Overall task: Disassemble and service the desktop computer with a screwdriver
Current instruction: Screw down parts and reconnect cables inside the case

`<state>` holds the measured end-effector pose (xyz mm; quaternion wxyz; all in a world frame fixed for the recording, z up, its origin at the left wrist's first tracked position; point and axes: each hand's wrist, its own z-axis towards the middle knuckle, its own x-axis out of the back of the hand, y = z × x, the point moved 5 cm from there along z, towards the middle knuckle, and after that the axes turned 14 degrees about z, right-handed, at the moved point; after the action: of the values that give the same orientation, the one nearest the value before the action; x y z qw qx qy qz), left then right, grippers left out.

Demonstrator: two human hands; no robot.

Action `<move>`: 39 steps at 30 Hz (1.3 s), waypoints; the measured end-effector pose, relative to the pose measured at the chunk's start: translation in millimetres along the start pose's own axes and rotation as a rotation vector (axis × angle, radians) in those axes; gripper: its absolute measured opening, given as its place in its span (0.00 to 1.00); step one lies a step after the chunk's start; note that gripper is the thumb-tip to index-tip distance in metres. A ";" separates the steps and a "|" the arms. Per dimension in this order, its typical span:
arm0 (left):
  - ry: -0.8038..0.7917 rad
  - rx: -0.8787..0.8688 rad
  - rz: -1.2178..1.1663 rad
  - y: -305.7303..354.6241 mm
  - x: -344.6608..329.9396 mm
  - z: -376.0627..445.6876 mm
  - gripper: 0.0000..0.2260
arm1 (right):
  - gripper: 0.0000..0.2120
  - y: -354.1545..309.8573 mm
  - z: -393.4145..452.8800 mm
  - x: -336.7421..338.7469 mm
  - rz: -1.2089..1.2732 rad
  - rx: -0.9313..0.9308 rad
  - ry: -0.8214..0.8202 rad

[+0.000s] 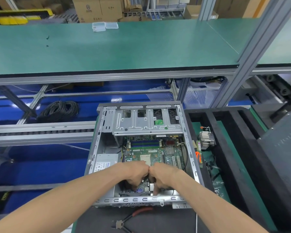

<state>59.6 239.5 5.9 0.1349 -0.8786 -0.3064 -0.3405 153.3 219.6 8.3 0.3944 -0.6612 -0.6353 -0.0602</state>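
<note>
Case: desktop computer [142,155] open, long axis running away from the person.
Hands: left hand [135,174] and right hand [165,175] curled, knuckles touching, over the motherboard [151,153] near edge.
Grip: possibly on the rear ports; hidden.

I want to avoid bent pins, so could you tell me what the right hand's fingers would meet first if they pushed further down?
Probably the rear port block on the motherboard; the right hand already reaches beside it, though depth is unclear.

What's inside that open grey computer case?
Inside the computer case: a green motherboard, a silver drive cage and a power supply. Both hands cover the board's near end.
</note>
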 end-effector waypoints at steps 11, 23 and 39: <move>0.073 0.030 0.040 -2.4 -2.0 -0.7 0.16 | 0.16 -3.9 -2.7 -1.3 -0.018 -0.030 -0.026; 0.124 0.041 0.013 -4.1 1.9 1.3 0.14 | 0.17 -9.4 -1.6 1.2 -0.153 0.050 0.013; 0.153 0.113 0.067 -30.3 40.7 -21.2 0.14 | 0.15 -5.4 -0.9 -5.8 -0.327 0.071 0.019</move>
<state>53.2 271.8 50.0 0.2188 -0.8509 -0.2843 -0.3838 147.8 213.8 7.9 0.4086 -0.5342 -0.7323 -0.1071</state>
